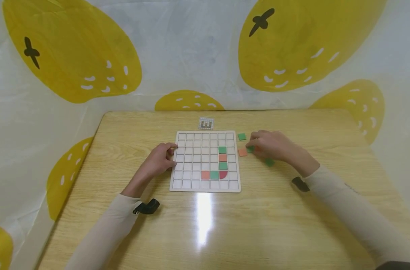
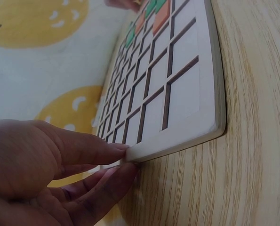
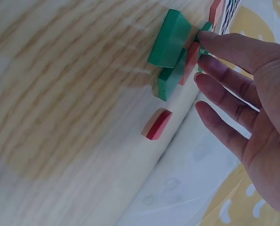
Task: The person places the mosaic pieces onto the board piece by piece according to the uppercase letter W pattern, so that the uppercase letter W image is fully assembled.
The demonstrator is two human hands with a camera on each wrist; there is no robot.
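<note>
A white grid board (image 1: pixel 188 159) lies on the table. In its cells, a green square tile (image 1: pixel 222 150), an orange tile (image 1: pixel 223 158) and another green tile (image 1: pixel 223 166) run down to a red quarter-round tile (image 1: pixel 223 174); a green and an orange tile sit left of that. My left hand (image 1: pixel 157 159) grips the board's left edge, thumb and fingers at its rim in the left wrist view. Beyond the right edge, my right hand (image 1: pixel 272 144) pinches a green tile (image 1: pixel 250 149) between thumb and index finger, the other fingers spread loosely.
Loose tiles lie right of the board, among them an orange one (image 1: pixel 242 152) and green ones (image 1: pixel 242 136). A red tile (image 3: pixel 158 125) shows in the right wrist view. Behind the board lies a small pattern card (image 1: pixel 206 123). A lemon-print cloth (image 1: pixel 191 45) hangs behind the table.
</note>
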